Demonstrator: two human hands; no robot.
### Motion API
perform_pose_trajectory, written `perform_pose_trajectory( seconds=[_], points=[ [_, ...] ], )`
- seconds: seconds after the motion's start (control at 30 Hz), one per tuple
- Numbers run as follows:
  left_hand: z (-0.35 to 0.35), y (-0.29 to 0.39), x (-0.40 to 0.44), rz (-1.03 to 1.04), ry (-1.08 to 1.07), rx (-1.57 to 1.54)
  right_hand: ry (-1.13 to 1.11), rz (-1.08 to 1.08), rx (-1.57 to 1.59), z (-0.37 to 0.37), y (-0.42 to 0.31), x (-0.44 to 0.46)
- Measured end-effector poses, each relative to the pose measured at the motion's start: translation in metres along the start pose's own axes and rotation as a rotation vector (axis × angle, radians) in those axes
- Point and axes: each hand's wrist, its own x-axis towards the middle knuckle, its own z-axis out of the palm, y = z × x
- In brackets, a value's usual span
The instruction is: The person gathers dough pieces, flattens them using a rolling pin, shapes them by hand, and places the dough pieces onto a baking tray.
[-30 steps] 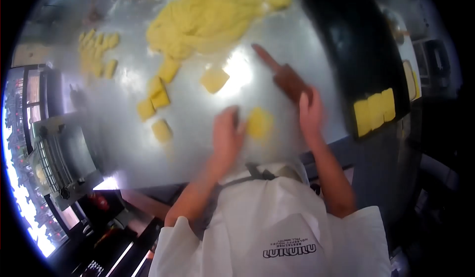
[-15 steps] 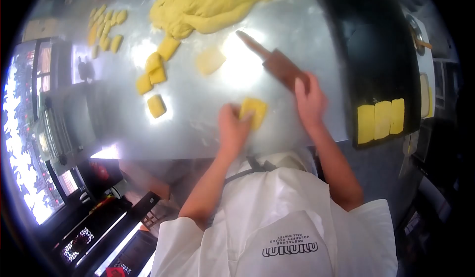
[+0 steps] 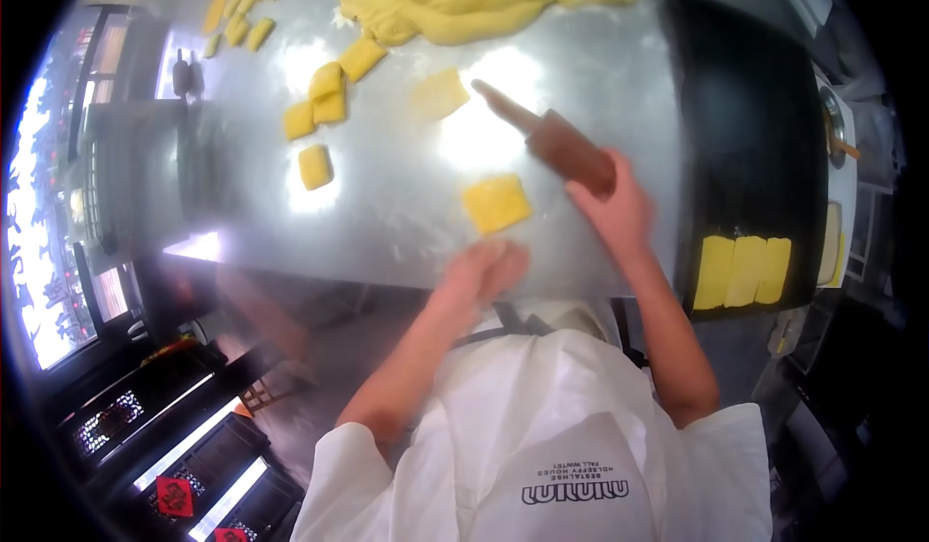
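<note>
My right hand [image 3: 619, 205] is closed round the near end of a brown rolling pin [image 3: 564, 150], which slants up and to the left over the metal table. Just in front of my left hand [image 3: 487, 269] lies a flat yellow dough piece [image 3: 496, 204]. That hand is blurred by motion, so its fingers are unclear. A thinner, paler dough patch [image 3: 440, 94] lies farther forward, near the pin's far handle. To the left, several thick dough pieces [image 3: 314, 166] form a short row leading to the large yellow dough mass [image 3: 455, 0].
The steel table [image 3: 387, 223] runs across the view. On the right stands a black tray [image 3: 750, 145] with three flat dough strips [image 3: 743, 271] at its near end. Several small dough pieces [image 3: 259, 33] lie at the far left. A metal machine [image 3: 135, 174] is beyond the left edge.
My left hand touched the dough piece half a second ago and is now nearer my body, apart from it. The piece looks turned. My right hand still holds the pin; the view has shifted.
</note>
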Motion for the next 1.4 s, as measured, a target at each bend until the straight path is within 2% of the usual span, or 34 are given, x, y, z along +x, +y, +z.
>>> perform_pose_trajectory(
  seconds=[0.1, 0.3, 0.4, 0.43, 0.5, 0.63, 0.73, 0.77, 0.83, 0.87, 0.9, 0.97, 1.07, 1.1, 1.13, 1.2, 1.23, 1.27, 1.3, 1.37, 1.4],
  points=[
    [-0.007, 0.007, -0.009, 0.365, 0.209, 0.673, 0.029, -0.007, -0.008, 0.005, 0.001, -0.002],
    [0.027, 0.029, 0.014, 1.34, 0.444, 1.477, 0.07, -0.022, -0.051, 0.006, -0.002, -0.008],
    [0.04, 0.021, 0.04, 1.309, 0.38, 1.486, 0.123, -0.078, -0.073, 0.007, -0.003, -0.003],
    [0.04, 0.017, 0.048, 1.233, 0.385, 1.566, 0.136, -0.087, -0.081, 0.01, -0.002, -0.006],
    [0.033, 0.006, 0.057, 1.204, 0.405, 1.618, 0.104, -0.071, -0.051, 0.011, 0.0, -0.009],
    [0.029, 0.004, 0.066, 1.22, 0.417, 1.605, 0.106, -0.116, -0.053, 0.011, 0.001, 0.002],
    [0.029, 0.003, 0.062, 1.258, 0.434, 1.58, 0.001, -0.096, 0.016, 0.004, 0.001, 0.018],
    [0.025, 0.002, 0.058, 1.254, 0.42, 1.396, 0.045, -0.16, 0.076, 0.005, 0.0, 0.022],
    [0.009, 0.01, 0.04, 1.231, 0.383, 1.03, -0.083, -0.22, 0.033, -0.007, -0.01, 0.03],
    [-0.003, 0.017, 0.028, 1.34, 0.46, 0.993, -0.154, -0.247, 0.015, -0.014, -0.018, 0.033],
    [-0.009, 0.027, 0.016, 1.482, 0.623, 0.897, -0.231, -0.387, -0.027, -0.024, -0.028, 0.034],
    [-0.047, 0.04, 0.002, 1.372, 0.741, 1.066, -0.371, -0.672, -0.102, -0.038, -0.049, 0.038],
    [-0.056, 0.04, 0.03, 1.169, 0.861, 1.41, -0.602, -0.722, -0.248, -0.007, -0.057, 0.047],
    [-0.055, 0.037, 0.04, 1.07, 0.886, 1.542, -0.546, -0.71, -0.31, 0.002, -0.065, 0.058],
    [-0.051, 0.05, 0.049, 1.104, 0.867, 1.497, -0.479, -0.647, -0.234, 0.019, -0.064, 0.074],
    [-0.048, 0.061, 0.045, 1.131, 0.822, 1.425, -0.508, -0.576, -0.189, 0.018, -0.078, 0.086],
    [-0.044, 0.057, 0.04, 1.143, 0.941, 1.574, -0.501, -0.622, -0.22, 0.019, -0.068, 0.081],
    [-0.049, 0.047, 0.045, 1.127, 0.925, 1.521, -0.479, -0.672, -0.257, 0.016, -0.058, 0.077],
    [-0.055, 0.028, 0.052, 1.18, 0.969, 1.473, -0.57, -0.685, -0.191, 0.001, -0.062, 0.068],
    [-0.054, 0.002, 0.052, 1.286, 1.001, 1.386, -0.582, -0.648, -0.233, -0.004, -0.057, 0.061],
    [-0.049, 0.008, 0.049, 1.213, 0.988, 1.418, -0.591, -0.624, -0.251, -0.004, -0.054, 0.056]
  ],
)
